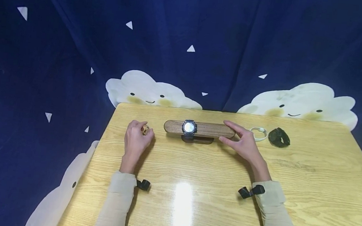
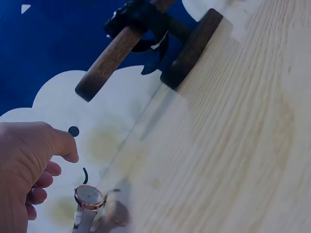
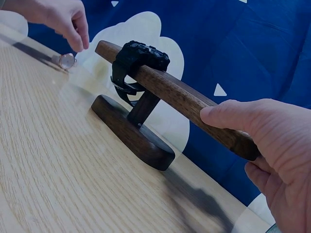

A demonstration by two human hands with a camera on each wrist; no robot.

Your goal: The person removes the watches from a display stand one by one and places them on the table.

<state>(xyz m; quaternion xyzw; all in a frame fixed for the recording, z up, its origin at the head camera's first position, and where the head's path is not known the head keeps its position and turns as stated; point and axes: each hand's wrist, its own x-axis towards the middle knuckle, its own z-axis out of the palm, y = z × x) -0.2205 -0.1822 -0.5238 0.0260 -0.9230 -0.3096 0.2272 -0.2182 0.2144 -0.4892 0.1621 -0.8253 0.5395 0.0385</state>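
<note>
A dark wooden watch stand (image 1: 212, 130) with a raised bar stands near the table's back edge. Around the left part of its bar sits a black digital watch (image 1: 189, 127). My right hand (image 1: 243, 142) grips the bar's right end, thumb on the near side and fingers beyond it. To the left of the stand, a small watch with a round face and rose-gold rim (image 2: 90, 195) rests on the table. Just above that watch hovers my left hand (image 1: 136, 139), its fingers loosely bent and apart from it in the left wrist view.
Right of the stand lie a white looped band (image 1: 265, 135) and a dark, bulky watch-like loop (image 1: 277, 136). The pale wooden table (image 1: 217, 211) meets a blue curtain (image 1: 190, 19) with clouds at its back edge.
</note>
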